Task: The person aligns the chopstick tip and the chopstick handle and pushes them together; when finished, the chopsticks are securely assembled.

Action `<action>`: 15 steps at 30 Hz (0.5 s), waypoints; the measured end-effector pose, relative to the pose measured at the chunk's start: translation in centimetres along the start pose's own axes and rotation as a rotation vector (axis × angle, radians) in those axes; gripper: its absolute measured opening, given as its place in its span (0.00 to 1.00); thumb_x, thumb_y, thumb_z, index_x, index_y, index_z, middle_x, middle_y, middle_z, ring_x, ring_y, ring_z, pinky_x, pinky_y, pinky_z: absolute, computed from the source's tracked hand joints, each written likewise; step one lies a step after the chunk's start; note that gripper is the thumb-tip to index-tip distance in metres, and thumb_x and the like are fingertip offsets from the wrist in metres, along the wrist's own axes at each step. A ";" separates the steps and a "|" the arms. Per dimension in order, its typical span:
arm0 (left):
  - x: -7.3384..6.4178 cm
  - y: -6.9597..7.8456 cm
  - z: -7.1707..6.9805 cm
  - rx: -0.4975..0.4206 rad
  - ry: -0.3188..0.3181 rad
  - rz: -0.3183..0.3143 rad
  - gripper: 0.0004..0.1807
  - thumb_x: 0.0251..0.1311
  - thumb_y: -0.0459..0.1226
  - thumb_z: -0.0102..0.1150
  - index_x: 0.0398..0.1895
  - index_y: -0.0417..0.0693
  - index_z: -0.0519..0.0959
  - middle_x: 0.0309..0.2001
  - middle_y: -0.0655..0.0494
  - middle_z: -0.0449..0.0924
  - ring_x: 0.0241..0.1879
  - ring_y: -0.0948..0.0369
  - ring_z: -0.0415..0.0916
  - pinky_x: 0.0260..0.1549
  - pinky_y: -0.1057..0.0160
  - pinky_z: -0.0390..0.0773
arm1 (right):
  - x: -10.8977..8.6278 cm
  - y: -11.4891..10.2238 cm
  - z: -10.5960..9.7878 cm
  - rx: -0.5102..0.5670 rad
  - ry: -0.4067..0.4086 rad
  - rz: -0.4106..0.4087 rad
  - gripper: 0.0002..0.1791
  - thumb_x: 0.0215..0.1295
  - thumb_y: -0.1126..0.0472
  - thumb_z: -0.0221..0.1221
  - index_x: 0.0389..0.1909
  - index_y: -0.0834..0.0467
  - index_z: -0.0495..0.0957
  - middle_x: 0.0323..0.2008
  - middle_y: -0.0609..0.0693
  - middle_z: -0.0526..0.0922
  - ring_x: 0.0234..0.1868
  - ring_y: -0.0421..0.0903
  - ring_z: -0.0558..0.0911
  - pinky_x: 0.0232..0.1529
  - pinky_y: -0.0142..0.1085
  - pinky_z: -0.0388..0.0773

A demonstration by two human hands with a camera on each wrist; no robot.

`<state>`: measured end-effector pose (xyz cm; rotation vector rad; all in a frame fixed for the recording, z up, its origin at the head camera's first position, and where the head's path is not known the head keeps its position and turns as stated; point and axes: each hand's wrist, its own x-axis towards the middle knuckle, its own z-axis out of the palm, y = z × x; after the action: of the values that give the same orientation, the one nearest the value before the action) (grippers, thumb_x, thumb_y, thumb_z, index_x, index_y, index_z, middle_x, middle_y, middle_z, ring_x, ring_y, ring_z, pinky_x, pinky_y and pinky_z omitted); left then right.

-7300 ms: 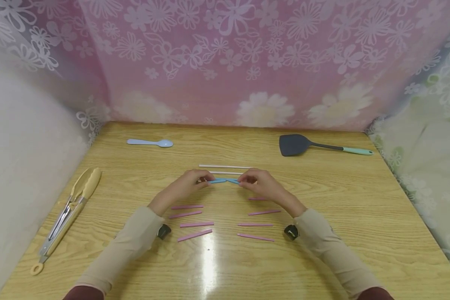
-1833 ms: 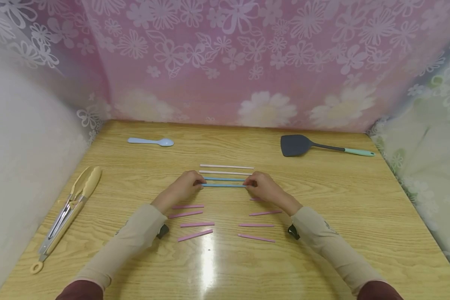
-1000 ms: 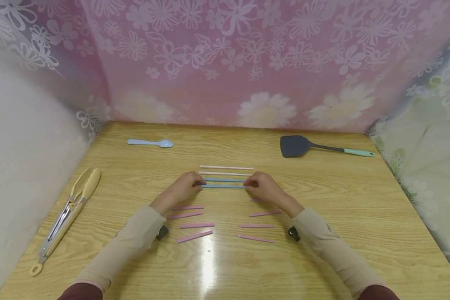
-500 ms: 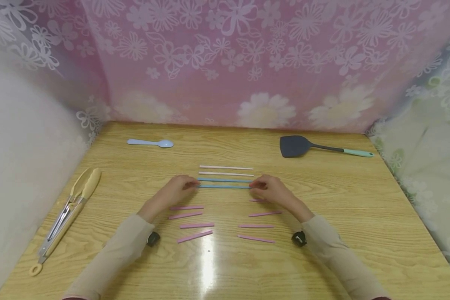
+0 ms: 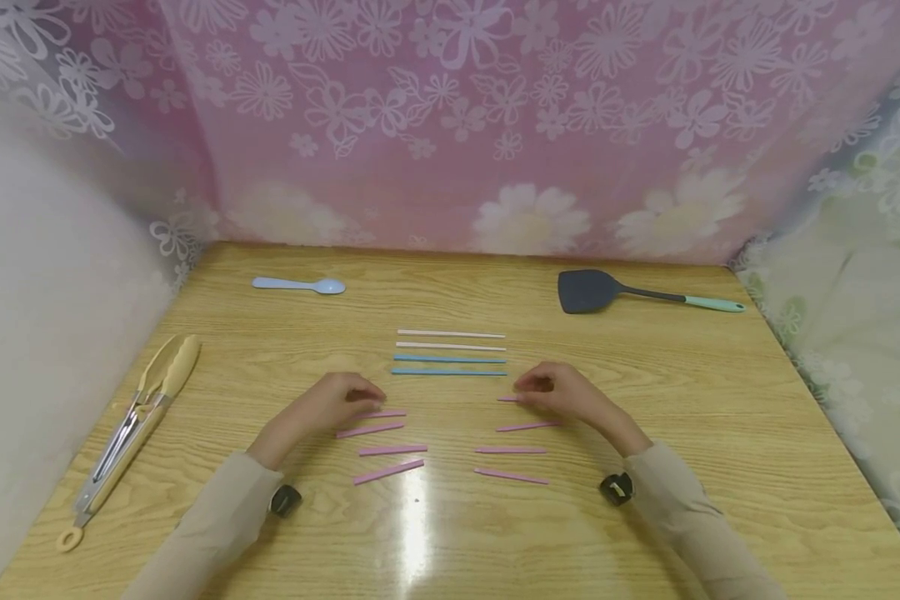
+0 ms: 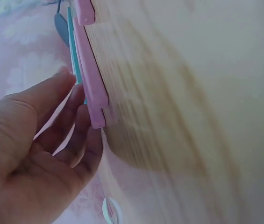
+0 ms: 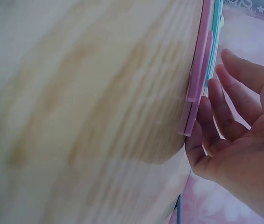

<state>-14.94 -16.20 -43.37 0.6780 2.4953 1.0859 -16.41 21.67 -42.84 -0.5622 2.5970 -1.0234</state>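
Note:
Two blue chopsticks [image 5: 450,372] lie side by side at the table's middle, just in front of two white chopsticks [image 5: 452,334]. My left hand [image 5: 337,400] hovers at the rearmost of several short pink sticks [image 5: 393,452] on the left, partly covering it. In the left wrist view, its thumb stands apart from loosely bent fingers [image 6: 78,135], with nothing gripped. On the other side, my right hand [image 5: 558,390] is over the rearmost of several short pink sticks [image 5: 512,450]. Its fingers [image 7: 225,105] are also loosely bent and hold nothing, close beside the pink sticks in the right wrist view.
Yellow-tipped tongs [image 5: 135,433] lie along the left side of the wooden table [image 5: 645,517]. A light blue spoon [image 5: 298,285] is at the back left. At the back right rests a dark spatula [image 5: 588,292] with a green handle. A pink floral curtain [image 5: 420,125] hangs behind.
Both hands have let go of the blue chopsticks, now lying straight and parallel; earlier they were at an angle in my fingers. The hands have moved apart and nearer me, to the pink sticks.

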 end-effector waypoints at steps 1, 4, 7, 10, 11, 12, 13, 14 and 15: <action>-0.1 0.0 0.0 -0.002 -0.009 0.001 0.10 0.64 0.34 0.58 0.44 0.40 0.82 0.44 0.50 0.82 0.45 0.55 0.78 0.45 0.57 0.79 | -0.1 0.1 0.0 -0.004 -0.005 0.000 0.11 0.61 0.61 0.64 0.42 0.63 0.82 0.38 0.52 0.83 0.41 0.46 0.80 0.45 0.40 0.78; -0.3 0.0 0.0 -0.005 -0.031 0.010 0.10 0.63 0.34 0.58 0.44 0.39 0.82 0.44 0.49 0.82 0.45 0.56 0.77 0.44 0.59 0.79 | -0.2 0.2 -0.1 -0.015 -0.012 0.006 0.10 0.61 0.63 0.64 0.41 0.63 0.83 0.35 0.50 0.82 0.38 0.43 0.78 0.41 0.36 0.77; -0.3 -0.1 0.0 0.005 -0.040 0.019 0.10 0.63 0.34 0.59 0.44 0.39 0.82 0.44 0.49 0.81 0.44 0.56 0.77 0.43 0.59 0.79 | -0.2 0.4 -0.1 -0.028 -0.014 -0.005 0.09 0.60 0.64 0.63 0.40 0.63 0.83 0.32 0.49 0.80 0.34 0.41 0.75 0.36 0.32 0.74; -0.4 -0.1 0.0 0.014 -0.050 0.020 0.10 0.62 0.34 0.59 0.44 0.39 0.82 0.43 0.51 0.81 0.43 0.57 0.77 0.42 0.59 0.79 | -0.1 0.5 0.0 -0.040 -0.016 -0.010 0.07 0.60 0.66 0.63 0.38 0.64 0.83 0.30 0.49 0.79 0.31 0.39 0.72 0.32 0.30 0.72; -0.4 -0.1 -0.1 0.013 -0.054 0.014 0.10 0.62 0.34 0.59 0.44 0.39 0.82 0.42 0.52 0.81 0.43 0.57 0.76 0.43 0.59 0.78 | -0.1 0.5 0.0 -0.044 -0.019 -0.015 0.07 0.60 0.66 0.63 0.38 0.65 0.83 0.30 0.50 0.79 0.30 0.39 0.72 0.31 0.30 0.72; -0.4 -0.2 -0.1 0.016 -0.057 0.013 0.10 0.63 0.34 0.59 0.44 0.39 0.82 0.42 0.52 0.81 0.43 0.57 0.76 0.43 0.60 0.78 | -0.1 0.4 0.0 -0.045 -0.021 -0.013 0.06 0.60 0.67 0.63 0.37 0.65 0.83 0.29 0.49 0.79 0.30 0.39 0.72 0.31 0.30 0.71; -0.3 -0.2 -0.1 0.022 -0.058 0.018 0.10 0.62 0.34 0.59 0.44 0.39 0.82 0.42 0.52 0.81 0.43 0.57 0.76 0.43 0.60 0.78 | -0.1 0.4 0.0 -0.046 -0.021 -0.011 0.06 0.60 0.67 0.63 0.37 0.65 0.83 0.29 0.50 0.79 0.29 0.39 0.71 0.30 0.30 0.71; -0.3 -0.3 -0.1 0.022 -0.059 0.017 0.10 0.62 0.34 0.59 0.44 0.39 0.82 0.41 0.52 0.80 0.42 0.58 0.76 0.43 0.61 0.78 | -0.1 0.4 0.0 -0.047 -0.023 -0.008 0.05 0.60 0.67 0.62 0.36 0.64 0.83 0.29 0.49 0.79 0.29 0.39 0.71 0.29 0.30 0.71; -0.3 -0.3 -0.1 0.022 -0.060 0.018 0.10 0.62 0.34 0.59 0.44 0.39 0.82 0.41 0.53 0.80 0.41 0.59 0.76 0.42 0.62 0.78 | -0.1 0.4 0.0 -0.048 -0.026 -0.006 0.05 0.60 0.67 0.62 0.36 0.64 0.83 0.28 0.49 0.79 0.28 0.39 0.71 0.29 0.30 0.70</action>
<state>-14.82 -16.61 -43.50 0.7303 2.4579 1.0300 -16.37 21.98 -43.07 -0.5910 2.6047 -0.9521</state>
